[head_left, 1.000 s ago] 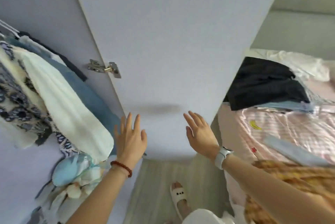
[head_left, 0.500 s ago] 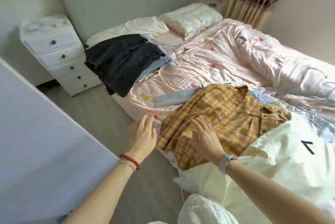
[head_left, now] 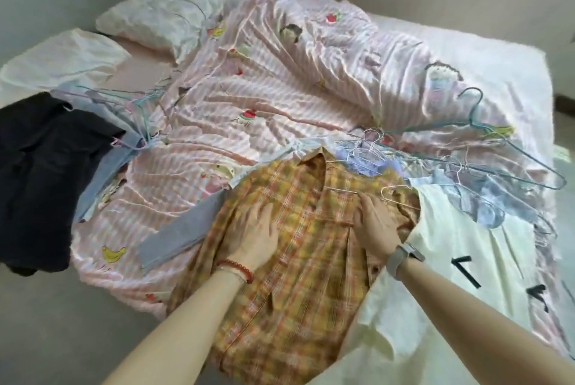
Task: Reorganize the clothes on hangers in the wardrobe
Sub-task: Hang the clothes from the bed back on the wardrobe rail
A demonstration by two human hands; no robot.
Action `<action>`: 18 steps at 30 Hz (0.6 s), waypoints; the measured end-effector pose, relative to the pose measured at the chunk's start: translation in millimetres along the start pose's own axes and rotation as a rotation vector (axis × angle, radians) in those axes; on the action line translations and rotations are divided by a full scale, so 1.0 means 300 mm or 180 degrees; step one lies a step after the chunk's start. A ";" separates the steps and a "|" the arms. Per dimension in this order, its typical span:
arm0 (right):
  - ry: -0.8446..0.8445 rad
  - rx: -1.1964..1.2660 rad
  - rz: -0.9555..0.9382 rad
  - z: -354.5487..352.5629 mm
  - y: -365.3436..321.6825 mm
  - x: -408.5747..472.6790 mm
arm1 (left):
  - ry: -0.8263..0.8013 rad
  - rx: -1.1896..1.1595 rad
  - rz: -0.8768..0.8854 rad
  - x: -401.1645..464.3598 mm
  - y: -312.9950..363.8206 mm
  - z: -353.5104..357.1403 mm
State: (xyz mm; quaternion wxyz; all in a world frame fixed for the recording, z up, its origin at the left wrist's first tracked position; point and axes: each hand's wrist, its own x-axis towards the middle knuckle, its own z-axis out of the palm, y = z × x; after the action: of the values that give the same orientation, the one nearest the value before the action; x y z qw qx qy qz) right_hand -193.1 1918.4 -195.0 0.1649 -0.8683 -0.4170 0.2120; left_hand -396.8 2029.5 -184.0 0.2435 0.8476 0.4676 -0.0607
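Head view looks down on a bed [head_left: 485, 51] where a yellow plaid shirt [head_left: 295, 291] lies spread at the near edge, over a pink striped duvet [head_left: 264, 98] and against a pale cream garment [head_left: 435, 275] on its right. The left hand [head_left: 253, 230] rests flat on the shirt's left front, fingers [head_left: 249, 212] spread and gripping nothing, though they are blurred. The right hand [head_left: 375, 226] lies on the right chest; its fingers [head_left: 365, 204] bend slightly at the fabric close to a thin wire hanger [head_left: 401, 194] lodged in the shirt, and I cannot tell whether they pinch cloth or wire. Risk sits just beyond the collar: a tangle of wire hangers [head_left: 373, 148] and a teal hanger [head_left: 485, 135] lie crossed there, touching the shirt's top edge. Lifting the shirt by its hanger could likely hook that heap and drag several along, or pull the hanger out of one shoulder. The hem hangs off the bed, so a one-sided lift may let it slide to the floor [head_left: 62, 338]. A dark garment [head_left: 40, 173] lies well apart on the left.
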 end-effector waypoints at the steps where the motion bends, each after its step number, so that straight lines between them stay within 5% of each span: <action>1: 0.0008 -0.0036 0.0082 -0.008 0.035 0.068 | -0.0054 -0.0016 -0.0012 0.075 0.019 0.015; 13: -0.0449 -0.0935 0.0354 0.076 0.256 0.608 | -0.0280 0.0374 0.0202 0.659 0.094 0.143; 18: 0.0593 -0.0070 0.0324 0.102 0.270 0.580 | -0.0029 -0.0062 0.0370 0.770 0.133 0.138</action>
State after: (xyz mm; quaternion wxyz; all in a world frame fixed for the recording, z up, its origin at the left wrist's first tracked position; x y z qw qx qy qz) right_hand -57.8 2011.7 -298.8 0.1824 -0.9061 -0.3575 0.1339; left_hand -230.6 2168.8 -282.3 0.2569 0.8706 0.4171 -0.0457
